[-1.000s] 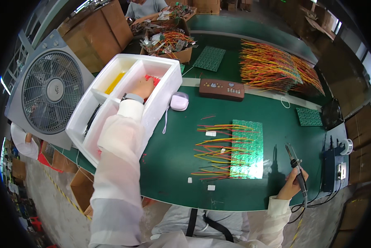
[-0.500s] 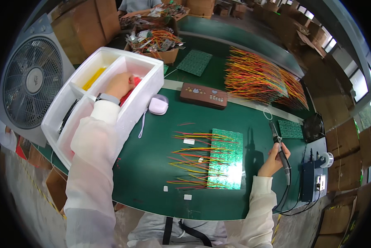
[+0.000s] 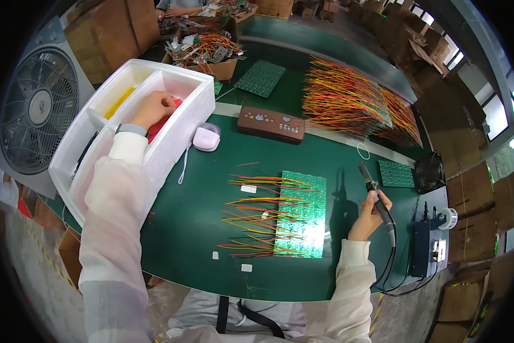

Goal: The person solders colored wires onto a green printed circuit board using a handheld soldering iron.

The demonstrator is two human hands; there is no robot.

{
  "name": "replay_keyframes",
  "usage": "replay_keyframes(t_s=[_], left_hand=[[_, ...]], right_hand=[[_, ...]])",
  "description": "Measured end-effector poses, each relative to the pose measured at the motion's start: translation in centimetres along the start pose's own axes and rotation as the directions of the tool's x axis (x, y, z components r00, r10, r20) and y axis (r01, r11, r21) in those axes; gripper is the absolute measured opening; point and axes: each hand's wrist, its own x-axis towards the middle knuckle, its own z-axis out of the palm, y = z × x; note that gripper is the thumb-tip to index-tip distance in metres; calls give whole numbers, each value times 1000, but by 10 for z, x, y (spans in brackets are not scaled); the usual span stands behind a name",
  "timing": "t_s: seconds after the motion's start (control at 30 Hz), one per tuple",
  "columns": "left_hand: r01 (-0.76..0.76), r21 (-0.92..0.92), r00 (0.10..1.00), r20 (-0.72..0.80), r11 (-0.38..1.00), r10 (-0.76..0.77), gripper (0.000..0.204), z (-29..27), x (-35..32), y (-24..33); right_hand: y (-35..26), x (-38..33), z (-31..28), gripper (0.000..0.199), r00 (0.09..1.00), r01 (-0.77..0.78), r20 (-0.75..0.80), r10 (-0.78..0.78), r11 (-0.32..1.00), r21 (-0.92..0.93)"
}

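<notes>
A glossy circuit board [image 3: 300,206] throws back glare on a smooth, faintly shiny table [image 3: 194,240]; wires [image 3: 348,100] wear plastic coats, the box [image 3: 179,134] is matt white foam, the soldering iron [image 3: 386,217] metal-tipped, sleeves [image 3: 116,194] wrinkled sheer cloth, cartons [image 3: 105,37] dull cardboard.

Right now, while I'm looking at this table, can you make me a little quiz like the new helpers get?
1. True or false: the left hand is inside the white foam box.
2. Fill in the blank: the right hand holds a ____.
3. What small thing sits on the table between the box and the brown case?

Key:
1. True.
2. Soldering iron.
3. A pale purple case with a strap.
</notes>
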Motion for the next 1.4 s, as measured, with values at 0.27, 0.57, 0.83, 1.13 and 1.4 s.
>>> replay_keyframes(t_s=[0.27,0.57,0.83,1.13,1.4], left_hand=[[75,-173,993,-73,982,-88,9,-9,-4,3],[16,-271,983,-171,962,-65,10,0,-2,6],[23,-267,970,-226,963,-86,7,-1,-2,7],[-80,-437,988,-154,896,13,5,8,-2,20],[-376,31,886,-281,926,369,8,-2,-30,156]], right_hand=[[-8,-4,6,24,999,5,-35,-5,1000,-16],[-1,-2,0,22,996,76,-30,-79,991,-107],[-6,-11,6,22,997,79,-15,-81,992,-100],[-3,-17,10,24,985,-8,173,6,1000,12],[-4,-3,8,25,992,9,126,-11,1000,19]])
